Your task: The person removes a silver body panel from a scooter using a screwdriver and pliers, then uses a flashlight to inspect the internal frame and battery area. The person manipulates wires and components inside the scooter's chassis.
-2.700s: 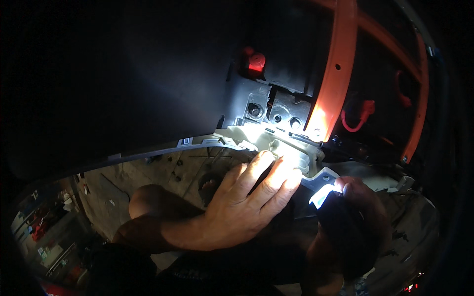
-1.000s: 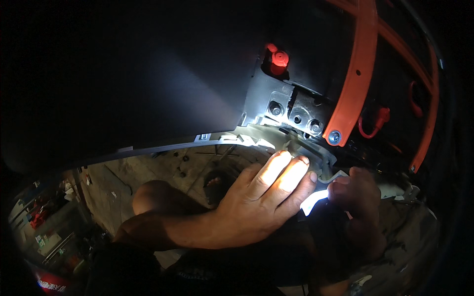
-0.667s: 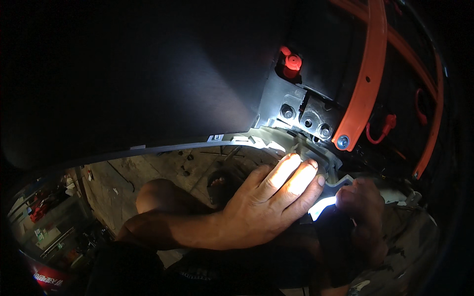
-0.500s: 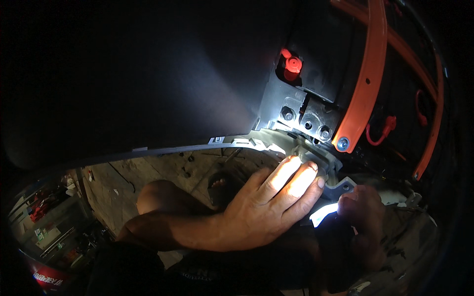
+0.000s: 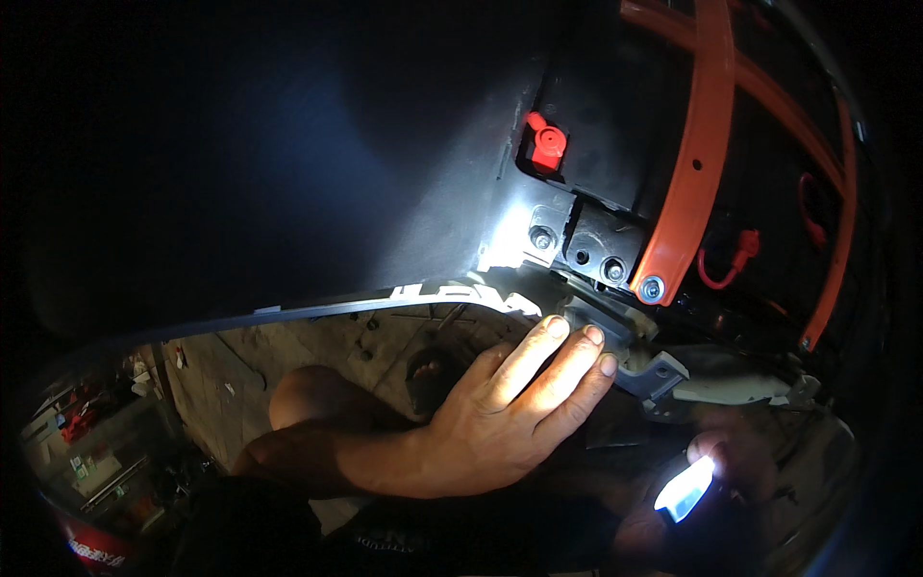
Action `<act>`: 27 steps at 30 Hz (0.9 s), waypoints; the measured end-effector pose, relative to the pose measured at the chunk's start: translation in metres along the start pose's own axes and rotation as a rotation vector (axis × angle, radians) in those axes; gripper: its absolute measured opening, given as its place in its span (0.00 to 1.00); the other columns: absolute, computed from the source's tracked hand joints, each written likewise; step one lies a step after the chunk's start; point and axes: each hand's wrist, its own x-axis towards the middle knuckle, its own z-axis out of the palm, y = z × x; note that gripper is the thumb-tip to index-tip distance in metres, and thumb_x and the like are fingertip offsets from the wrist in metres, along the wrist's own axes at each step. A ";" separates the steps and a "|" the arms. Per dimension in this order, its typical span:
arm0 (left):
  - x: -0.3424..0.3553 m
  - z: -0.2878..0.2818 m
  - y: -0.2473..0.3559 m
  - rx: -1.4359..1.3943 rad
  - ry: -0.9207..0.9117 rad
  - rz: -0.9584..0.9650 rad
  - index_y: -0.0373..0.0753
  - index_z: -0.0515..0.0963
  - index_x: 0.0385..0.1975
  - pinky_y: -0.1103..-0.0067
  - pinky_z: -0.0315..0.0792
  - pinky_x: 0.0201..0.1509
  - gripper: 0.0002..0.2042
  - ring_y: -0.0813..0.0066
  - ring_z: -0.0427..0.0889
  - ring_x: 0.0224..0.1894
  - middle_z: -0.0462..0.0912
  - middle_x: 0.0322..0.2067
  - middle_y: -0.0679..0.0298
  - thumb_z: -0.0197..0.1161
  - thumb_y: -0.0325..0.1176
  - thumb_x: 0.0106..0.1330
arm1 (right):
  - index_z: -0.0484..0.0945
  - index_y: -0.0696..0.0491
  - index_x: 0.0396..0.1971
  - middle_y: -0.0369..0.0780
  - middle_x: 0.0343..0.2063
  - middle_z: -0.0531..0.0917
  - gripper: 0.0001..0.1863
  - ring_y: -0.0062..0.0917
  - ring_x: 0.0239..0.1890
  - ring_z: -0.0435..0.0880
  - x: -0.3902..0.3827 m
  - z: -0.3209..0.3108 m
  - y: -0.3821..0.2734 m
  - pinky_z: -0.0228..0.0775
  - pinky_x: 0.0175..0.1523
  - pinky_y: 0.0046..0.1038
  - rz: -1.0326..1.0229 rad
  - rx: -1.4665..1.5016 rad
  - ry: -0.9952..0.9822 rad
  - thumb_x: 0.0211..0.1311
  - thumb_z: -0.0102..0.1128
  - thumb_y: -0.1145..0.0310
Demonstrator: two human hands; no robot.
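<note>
My left hand (image 5: pixel 510 413) lies flat with fingers spread against the lower edge of a dark vehicle body panel (image 5: pixel 365 173). Its fingertips touch a grey plastic bracket (image 5: pixel 630 346) below two bolts (image 5: pixel 543 238). My right hand (image 5: pixel 731 471) is low at the right, dim, and wrapped around a small lit torch (image 5: pixel 685 489) whose beam shines up at the bracket. Above, a red cap (image 5: pixel 546 144) sits on a black box inside the panel.
An orange metal frame (image 5: pixel 697 163) curves down to a bolt (image 5: pixel 652 287) beside the bracket. A red wire connector (image 5: pixel 745 248) hangs behind it. Below the panel edge lies a dusty concrete floor (image 5: pixel 317 346). Cluttered boxes and a red container (image 5: pixel 91 452) stand at the lower left.
The view has shifted, so the panel and bolts sit higher. My right hand with the torch has dropped away from the bracket. My left hand stays pressed on the panel edge.
</note>
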 end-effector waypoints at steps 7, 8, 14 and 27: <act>-0.003 0.000 0.001 0.151 -0.141 0.057 0.34 0.71 0.61 0.71 0.71 0.57 0.23 0.51 0.66 0.64 0.71 0.61 0.50 0.54 0.31 0.65 | 0.66 0.58 0.55 0.48 0.37 0.79 0.21 0.33 0.35 0.79 0.001 0.002 0.001 0.74 0.41 0.36 0.023 -0.203 0.172 0.72 0.47 0.58; -0.004 0.000 0.001 0.165 -0.158 0.064 0.34 0.71 0.61 0.71 0.71 0.57 0.23 0.51 0.66 0.64 0.71 0.61 0.50 0.54 0.31 0.65 | 0.67 0.58 0.54 0.47 0.36 0.79 0.19 0.33 0.33 0.79 0.000 0.003 0.001 0.75 0.39 0.35 0.030 -0.213 0.185 0.73 0.46 0.60; -0.002 -0.004 0.003 0.185 -0.193 0.062 0.34 0.71 0.60 0.69 0.70 0.58 0.23 0.51 0.66 0.64 0.71 0.60 0.50 0.55 0.31 0.64 | 0.67 0.58 0.54 0.46 0.37 0.80 0.25 0.32 0.32 0.79 -0.004 -0.012 0.004 0.75 0.37 0.34 0.064 -0.206 0.117 0.73 0.43 0.50; 0.007 -0.004 -0.002 0.003 -0.036 0.027 0.35 0.76 0.55 0.67 0.77 0.51 0.21 0.50 0.78 0.52 0.80 0.49 0.48 0.64 0.28 0.60 | 0.77 0.63 0.43 0.44 0.35 0.81 0.20 0.29 0.38 0.82 0.020 0.017 -0.038 0.76 0.39 0.26 0.413 0.463 0.283 0.47 0.70 0.79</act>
